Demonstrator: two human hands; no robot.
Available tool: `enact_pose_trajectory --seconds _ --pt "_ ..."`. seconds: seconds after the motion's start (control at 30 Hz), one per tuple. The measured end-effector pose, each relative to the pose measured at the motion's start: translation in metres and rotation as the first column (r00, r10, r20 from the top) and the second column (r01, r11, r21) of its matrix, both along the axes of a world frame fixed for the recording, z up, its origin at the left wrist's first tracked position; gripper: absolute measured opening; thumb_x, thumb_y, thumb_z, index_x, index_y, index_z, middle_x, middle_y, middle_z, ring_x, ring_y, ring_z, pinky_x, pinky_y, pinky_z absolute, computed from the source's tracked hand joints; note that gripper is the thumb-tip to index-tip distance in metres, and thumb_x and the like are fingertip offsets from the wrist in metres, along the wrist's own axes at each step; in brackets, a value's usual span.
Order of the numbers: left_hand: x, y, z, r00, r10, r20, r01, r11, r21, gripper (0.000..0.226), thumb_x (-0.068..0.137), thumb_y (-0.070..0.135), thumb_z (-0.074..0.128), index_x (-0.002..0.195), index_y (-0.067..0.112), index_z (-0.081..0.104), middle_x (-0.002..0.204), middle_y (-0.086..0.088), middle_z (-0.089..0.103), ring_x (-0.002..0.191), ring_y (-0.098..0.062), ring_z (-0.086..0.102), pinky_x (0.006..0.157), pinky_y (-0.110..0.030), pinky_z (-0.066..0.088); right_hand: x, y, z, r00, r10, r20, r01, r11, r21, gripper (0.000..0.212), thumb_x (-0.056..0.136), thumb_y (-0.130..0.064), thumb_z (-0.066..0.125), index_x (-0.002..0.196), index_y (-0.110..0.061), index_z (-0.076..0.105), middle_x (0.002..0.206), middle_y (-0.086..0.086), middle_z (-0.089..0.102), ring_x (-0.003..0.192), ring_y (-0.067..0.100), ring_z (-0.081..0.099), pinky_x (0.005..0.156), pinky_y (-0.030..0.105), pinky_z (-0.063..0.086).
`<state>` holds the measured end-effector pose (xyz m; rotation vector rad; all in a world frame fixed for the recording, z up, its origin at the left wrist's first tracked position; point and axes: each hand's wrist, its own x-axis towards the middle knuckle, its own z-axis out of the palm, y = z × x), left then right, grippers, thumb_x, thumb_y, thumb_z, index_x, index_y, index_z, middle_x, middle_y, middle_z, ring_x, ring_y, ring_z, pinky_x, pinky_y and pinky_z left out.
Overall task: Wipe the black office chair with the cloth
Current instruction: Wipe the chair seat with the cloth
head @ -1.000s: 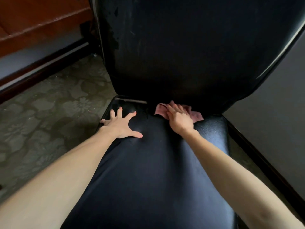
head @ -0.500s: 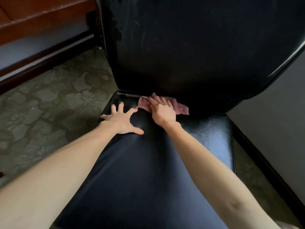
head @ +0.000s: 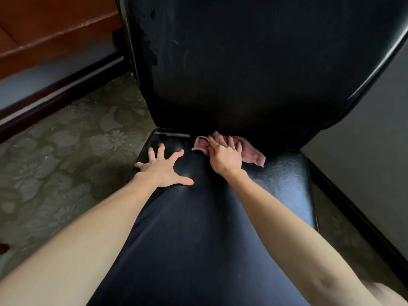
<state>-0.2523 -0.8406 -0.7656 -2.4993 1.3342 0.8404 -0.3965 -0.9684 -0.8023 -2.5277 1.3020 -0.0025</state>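
The black office chair (head: 276,184) fills the middle of the view, its tall backrest rising ahead and its seat stretching toward me. A pink cloth (head: 252,154) lies at the back of the seat, where seat and backrest meet. My right hand (head: 224,155) presses flat on the cloth with straight fingers, covering its middle part. My left hand (head: 164,167) rests on the seat's back left corner, fingers spread wide, holding nothing.
Patterned greenish carpet (head: 66,151) lies to the left of the chair. A dark baseboard (head: 55,100) and reddish wooden furniture (head: 44,29) run along the far left. A grey wall (head: 375,140) with a dark baseboard stands close on the right.
My right hand slid the cloth leftward along the back of the seat. My left hand stayed planted on the seat corner.
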Motion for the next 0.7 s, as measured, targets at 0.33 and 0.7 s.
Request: enact_pose_trajectory --seconds 0.33,0.7 --pt "-0.018 -0.008 0.015 1.0 -0.013 0.009 0.013 1.0 -0.003 0.112 0.066 0.084 0.061 0.154 0.043 0.006 0.164 -0.009 -0.017 0.15 -0.039 -0.012 0.109 -0.075 0.01 -0.167 -0.046 -0.006 0.956 -0.292 0.0 0.291 0.952 -0.09 0.046 0.103 -0.034 0.034 0.147 -0.023 0.04 0.159 0.003 0.03 0.141 0.029 0.028 0.114 0.044 0.021" --pt "-0.034 -0.011 0.003 0.999 -0.02 -0.034 0.02 1.0 -0.009 0.114 0.065 0.079 0.067 0.154 0.045 0.005 0.162 -0.01 -0.022 0.147 -0.041 -0.021 0.108 -0.077 0.009 -0.05 -0.005 0.001 0.985 -0.171 0.033 0.17 0.985 0.035 0.046 0.103 -0.037 0.034 0.149 -0.031 0.036 0.161 0.001 0.023 0.146 0.035 0.018 0.118 0.047 0.01"
